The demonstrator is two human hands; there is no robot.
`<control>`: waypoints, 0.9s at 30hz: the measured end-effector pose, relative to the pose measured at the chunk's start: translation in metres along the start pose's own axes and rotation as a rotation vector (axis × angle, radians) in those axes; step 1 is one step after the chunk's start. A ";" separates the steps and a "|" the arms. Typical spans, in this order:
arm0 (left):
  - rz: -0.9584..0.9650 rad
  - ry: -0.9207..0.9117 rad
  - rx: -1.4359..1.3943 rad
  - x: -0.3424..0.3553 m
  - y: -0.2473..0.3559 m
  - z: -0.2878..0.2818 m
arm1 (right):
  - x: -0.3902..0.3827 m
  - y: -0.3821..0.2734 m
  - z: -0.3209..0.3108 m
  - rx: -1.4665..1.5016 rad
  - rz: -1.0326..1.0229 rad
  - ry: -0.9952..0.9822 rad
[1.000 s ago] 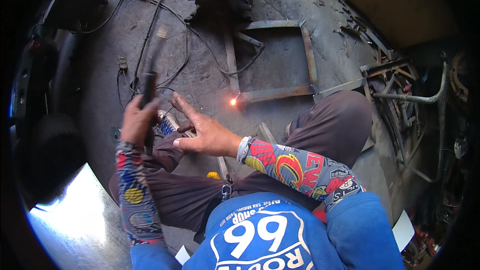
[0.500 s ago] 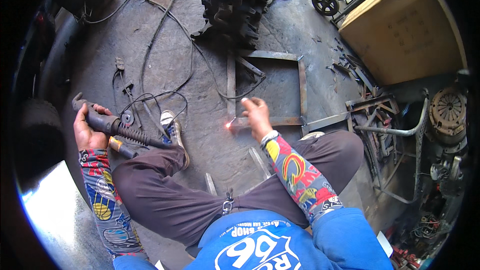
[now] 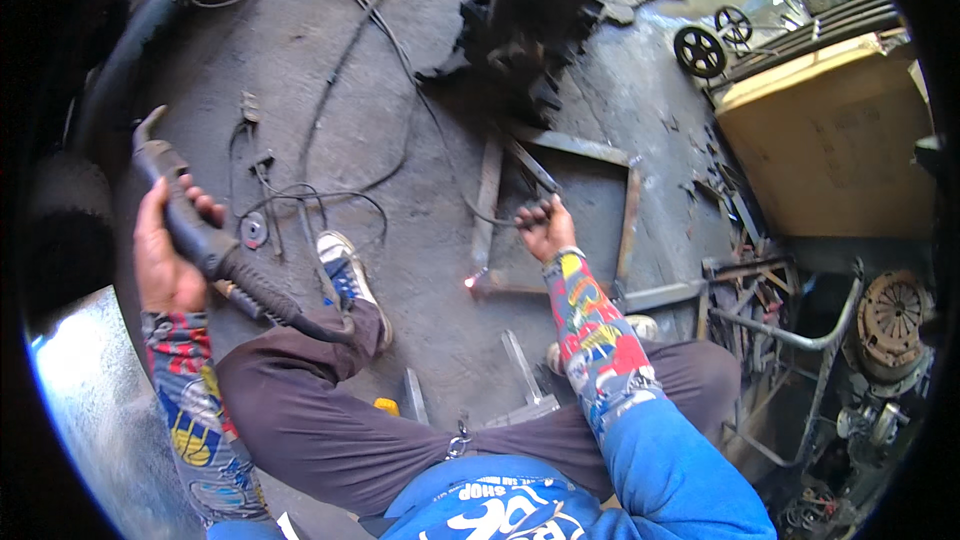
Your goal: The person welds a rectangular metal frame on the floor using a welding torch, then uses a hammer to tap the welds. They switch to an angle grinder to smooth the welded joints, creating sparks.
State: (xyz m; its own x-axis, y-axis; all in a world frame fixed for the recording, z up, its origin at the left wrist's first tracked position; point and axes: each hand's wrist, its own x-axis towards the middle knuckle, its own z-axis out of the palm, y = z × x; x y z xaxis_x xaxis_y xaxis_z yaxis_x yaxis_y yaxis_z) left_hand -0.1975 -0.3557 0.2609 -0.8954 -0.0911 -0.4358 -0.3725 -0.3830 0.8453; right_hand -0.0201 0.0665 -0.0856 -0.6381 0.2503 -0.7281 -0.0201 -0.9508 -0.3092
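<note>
My left hand is wrapped around a black welding gun, its curved nozzle pointing up and away from me. On the floor ahead lies a rectangular steel frame, with a small glowing spot at its near left corner. My right hand is over the inside of the frame, fingers curled around a black cable beside the end of a metal clamp. That clamp lies near the frame's far left corner. The fingers partly hide where cable and clamp meet.
A dark machine part stands just beyond the frame. Cables and a grinding disc lie near my left shoe. To the right are a large cardboard box, metal scraps, a tubular stand and a round clutch plate.
My right hand has moved from above the glowing corner to the cable by the clamp and closed on it. The welding gun has swung more upright in my left hand. The view has shifted.
</note>
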 end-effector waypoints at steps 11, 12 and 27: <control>0.051 -0.078 0.071 -0.002 -0.006 0.060 | -0.022 -0.003 0.042 0.021 -0.090 0.356; 0.175 -0.107 0.073 -0.005 -0.004 0.059 | -0.022 -0.003 0.042 0.031 -0.107 0.360; -0.039 -0.191 -0.398 -0.014 -0.003 0.012 | -0.076 -0.007 0.037 0.149 0.056 0.174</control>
State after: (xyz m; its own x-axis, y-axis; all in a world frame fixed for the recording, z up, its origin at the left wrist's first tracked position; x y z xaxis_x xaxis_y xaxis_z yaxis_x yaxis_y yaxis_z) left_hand -0.1863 -0.3420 0.2680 -0.9255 0.0877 -0.3685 -0.3175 -0.7104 0.6281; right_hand -0.0002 0.0469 -0.0055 -0.4994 0.2120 -0.8400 -0.1102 -0.9773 -0.1811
